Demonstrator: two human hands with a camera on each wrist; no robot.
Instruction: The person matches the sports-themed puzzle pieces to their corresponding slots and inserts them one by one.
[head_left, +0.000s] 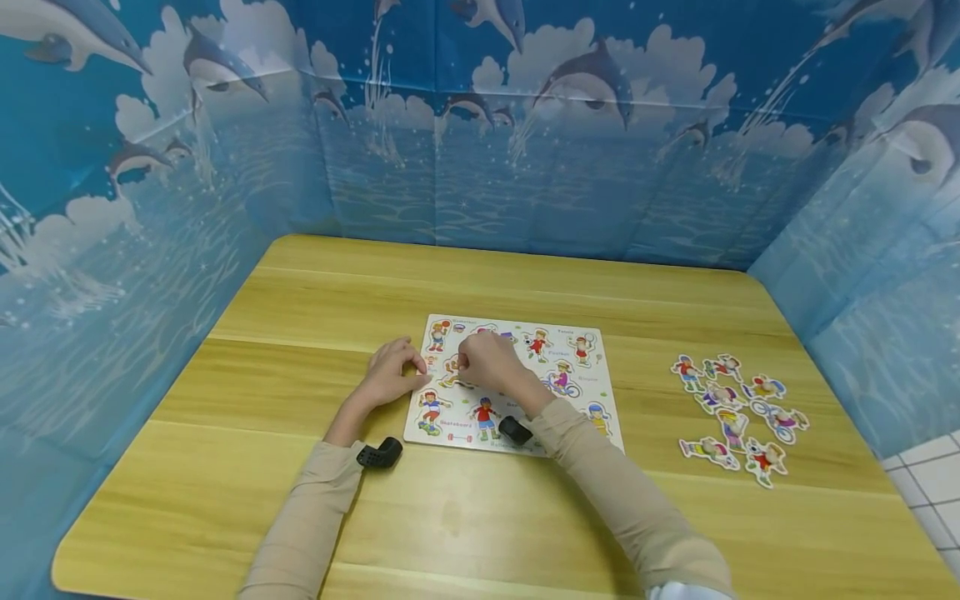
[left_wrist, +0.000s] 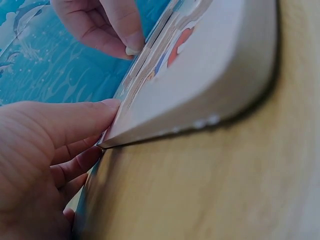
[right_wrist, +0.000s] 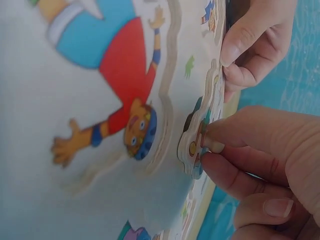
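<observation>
The board (head_left: 517, 383) lies at the centre of the tabletop (head_left: 480, 283), the left hand (head_left: 390, 375) at its left edge, the right hand (head_left: 491, 360) on its upper middle pinching a piece (right_wrist: 200, 135), and loose pieces (head_left: 738, 417) lie well apart at right of frame.

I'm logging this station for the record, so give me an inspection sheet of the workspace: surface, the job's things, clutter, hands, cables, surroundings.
Surface: wooden table, light grain.
Job's things: puzzle board flat on the table; puzzle piece tilted up out of it.
Clutter: loose cut-out figures lying at the right.
Hands: left hand touches the board's edge; right hand pinches the puzzle piece.
Cables: nothing seen.
Surroundings: blue dolphin backdrop on three sides.
</observation>
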